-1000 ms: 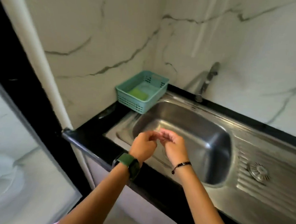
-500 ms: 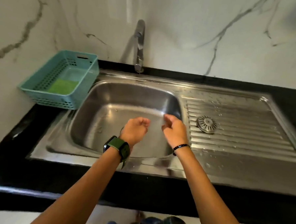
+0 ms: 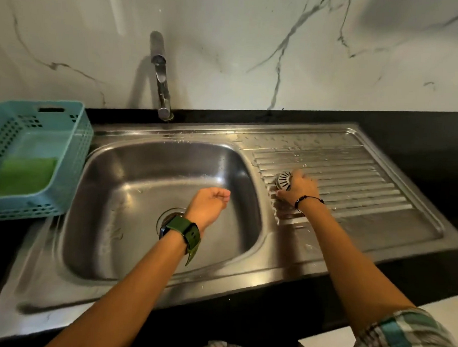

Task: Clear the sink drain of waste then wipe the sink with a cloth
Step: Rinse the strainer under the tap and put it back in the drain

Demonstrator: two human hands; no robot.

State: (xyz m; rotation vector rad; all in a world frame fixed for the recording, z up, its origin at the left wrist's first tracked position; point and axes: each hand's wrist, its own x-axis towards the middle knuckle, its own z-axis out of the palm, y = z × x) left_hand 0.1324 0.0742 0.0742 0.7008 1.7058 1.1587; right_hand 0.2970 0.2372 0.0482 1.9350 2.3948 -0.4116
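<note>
**Right hand on the strainer, left hand over the basin**

From the head camera I see the steel sink [image 3: 126, 287] set into a black counter [image 3: 423, 146], its basin wet and streaked with small pale flecks on the floor. The drain opening [image 3: 170, 215] sits uncovered near the basin's middle, partly hidden behind my left wrist. My left hand [image 3: 209, 204] hangs above the basin with fingers loosely curled inward; I see nothing in it. My right hand [image 3: 299, 189] rests on the ribbed drainboard [image 3: 355, 180], fingers wrapped round the right side of the round slotted strainer [image 3: 283, 179], which lies on the ridges, beaded with water. A turquoise basket [image 3: 79, 128] stands on the counter just left of the basin, holding a green cloth [image 3: 23, 174] flat on its floor. The tap [image 3: 161, 74] rises behind the basin against the marbled wall. No writing or brand is legible anywhere.
</note>
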